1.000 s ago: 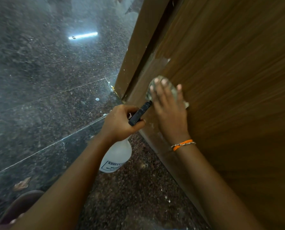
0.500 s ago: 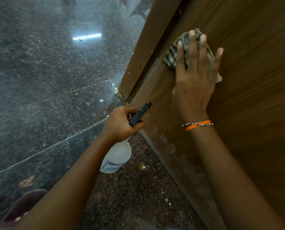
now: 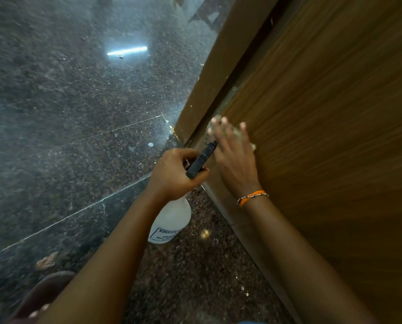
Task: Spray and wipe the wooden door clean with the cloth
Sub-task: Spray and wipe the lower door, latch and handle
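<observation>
One wooden door (image 3: 324,141) is seen filling the right side of the view, its lower left edge met by a darker frame post (image 3: 209,73) across a narrow dark gap. One cloth (image 3: 239,134), pale and blurred, is pressed flat against the door low down, just beside that edge, under the right hand (image 3: 233,160); its fingers (image 3: 224,132) are held straight and spread, and only the cloth's rim is shown past them. One spray bottle (image 3: 171,220), white with a black nozzle, is gripped at the neck by the left hand (image 3: 175,174), fingers curled round it, the nozzle pointed toward the door and overlapping the right hand in view. The bottle is held above the floor, near the door's bottom edge. One orange bracelet (image 3: 252,197) is worn on the right wrist. Open speckled stone floor (image 3: 78,113) is spread to the left, crossed by two thin joint lines. One brown sandal (image 3: 47,291) is seen at the bottom left corner.
</observation>
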### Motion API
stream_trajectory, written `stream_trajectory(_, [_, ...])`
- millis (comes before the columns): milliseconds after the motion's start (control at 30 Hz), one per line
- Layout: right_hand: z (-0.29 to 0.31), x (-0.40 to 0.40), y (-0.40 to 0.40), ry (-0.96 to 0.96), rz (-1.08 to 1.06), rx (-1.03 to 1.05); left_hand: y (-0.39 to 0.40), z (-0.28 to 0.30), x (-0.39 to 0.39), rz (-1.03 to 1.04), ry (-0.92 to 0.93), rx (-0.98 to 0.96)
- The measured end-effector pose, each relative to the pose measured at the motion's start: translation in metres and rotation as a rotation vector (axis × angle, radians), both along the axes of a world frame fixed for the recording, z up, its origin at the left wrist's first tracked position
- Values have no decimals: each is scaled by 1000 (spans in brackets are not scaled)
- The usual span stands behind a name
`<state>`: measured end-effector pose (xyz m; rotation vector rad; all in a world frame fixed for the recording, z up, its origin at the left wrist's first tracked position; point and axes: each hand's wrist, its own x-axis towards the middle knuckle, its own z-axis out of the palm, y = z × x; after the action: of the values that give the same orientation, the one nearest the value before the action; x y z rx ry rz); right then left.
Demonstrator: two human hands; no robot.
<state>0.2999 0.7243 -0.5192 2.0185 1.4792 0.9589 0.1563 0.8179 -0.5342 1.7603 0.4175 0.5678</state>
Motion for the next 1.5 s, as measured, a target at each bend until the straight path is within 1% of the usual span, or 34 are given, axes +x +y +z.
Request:
stream_trajectory(133, [66,4,19,-141,-43,356,1,-4,2,-8,33,0])
stream_trajectory(167, [76,6,23,-161,-45,413,1,-5,2,-10,41,7])
stream_trajectory(233, [84,7,25,-179,-44,444,-1,-6,3,-6,50,21])
stream_trajectory(333, [68,6,23,-189,-34,351,-5,-9,4,11,58,-6])
stream_trajectory(500, [-7,3,23,-32,-27,42,-9,-16,-2,18,60,-65])
stream_trajectory(633, [-71,5,28,-25,-50,-277,-10,-25,-12,47,97,-48])
stream_trajectory(700, [-90,6,28,-25,-45,-370,-6,-30,-19,62,117,-39])
stream_trajectory(833, [-102,10,27,-11,1,-409,-2,-38,-28,67,159,-17])
stream_trajectory(933, [-98,12,20,-53,68,-461,-5,-37,-31,43,194,18])
stream_trajectory(1067, [-97,12,-35,-43,146,-679,-9,-34,-33,34,205,-5])
stream_trajectory(1167, [-99,8,-73,-23,182,-715,-10,-34,-35,37,203,-17])
stream_trajectory(1233, [-105,8,-71,-33,174,-684,-10,-35,-36,29,209,-15])
stream_trajectory(1333, [-116,10,-36,-116,171,-671,-10,-37,-40,13,219,-5])
stream_trajectory(1367, [-117,9,-19,-128,127,-665,-11,-38,-41,10,223,0])
stream_trajectory(1433, [-114,9,20,-131,52,-564,-12,-41,-43,5,227,7])
stream_trajectory(1467, [-114,10,35,-127,51,-528,-12,-42,-44,2,229,13])
stream_trajectory(1500, [-117,11,42,-142,45,-567,-13,-43,-45,-4,234,17])
